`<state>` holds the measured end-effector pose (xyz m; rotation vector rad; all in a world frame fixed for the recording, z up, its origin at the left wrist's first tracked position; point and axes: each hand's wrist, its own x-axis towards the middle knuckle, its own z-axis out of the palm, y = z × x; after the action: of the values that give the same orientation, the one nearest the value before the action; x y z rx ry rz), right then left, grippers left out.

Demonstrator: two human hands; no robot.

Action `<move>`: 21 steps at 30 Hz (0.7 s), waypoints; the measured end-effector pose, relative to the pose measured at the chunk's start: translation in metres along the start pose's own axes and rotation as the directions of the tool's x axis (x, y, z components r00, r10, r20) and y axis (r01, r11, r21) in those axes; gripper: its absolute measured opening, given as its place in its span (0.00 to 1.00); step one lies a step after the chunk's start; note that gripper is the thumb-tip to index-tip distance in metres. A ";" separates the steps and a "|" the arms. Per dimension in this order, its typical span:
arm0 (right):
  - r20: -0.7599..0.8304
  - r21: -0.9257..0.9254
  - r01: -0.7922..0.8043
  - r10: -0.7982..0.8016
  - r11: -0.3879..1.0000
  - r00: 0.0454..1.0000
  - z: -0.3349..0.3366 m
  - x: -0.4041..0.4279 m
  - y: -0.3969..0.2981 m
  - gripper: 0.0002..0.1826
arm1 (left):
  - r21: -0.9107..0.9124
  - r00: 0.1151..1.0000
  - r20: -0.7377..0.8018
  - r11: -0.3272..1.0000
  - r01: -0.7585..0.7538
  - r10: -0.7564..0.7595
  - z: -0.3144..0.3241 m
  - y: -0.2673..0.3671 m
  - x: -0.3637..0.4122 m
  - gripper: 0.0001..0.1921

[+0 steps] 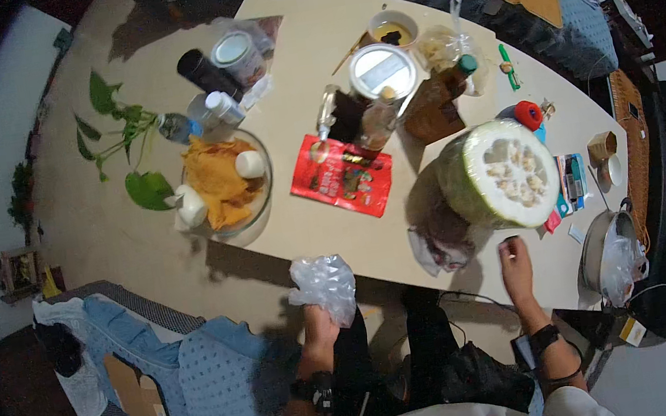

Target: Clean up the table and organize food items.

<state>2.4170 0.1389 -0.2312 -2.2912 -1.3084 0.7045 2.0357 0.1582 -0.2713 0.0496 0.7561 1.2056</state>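
Observation:
My left hand (320, 327) grips a crumpled clear plastic bag (322, 285) at the table's front edge. My right hand (517, 271) is just in front of a large cut winter melon (513, 173). Its fingers are curled, and something small and dark shows at the fingertips; whether it is held is unclear. Plastic wrap covers the melon's green side, and the pale cut face with its seeds is tilted towards me. A dark item in a plastic bag (444, 237) lies against the melon's left. Further left, a red printed pouch (341, 176) rests flat on the table.
A glass bowl (269, 182) with orange-yellow contents sits at the left edge, near a potted-water plant (133, 127). Jars, bottles and a white-lidded can (383, 72) crowd the table's middle. At right stands a metal pot (595, 254) with a plastic bag. Blue cushions (222, 377) lie at lower left.

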 end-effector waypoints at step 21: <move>-0.002 -0.007 -0.288 0.288 0.958 0.958 0.225 0.084 -0.122 0.33 | 0.414 0.842 -0.518 0.817 0.400 -0.150 -0.122 0.136 -0.056 0.19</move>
<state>2.2355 0.2922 -0.3582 -2.5157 -0.9851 0.7925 1.8491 0.1201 -0.2786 0.0815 1.4505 0.6969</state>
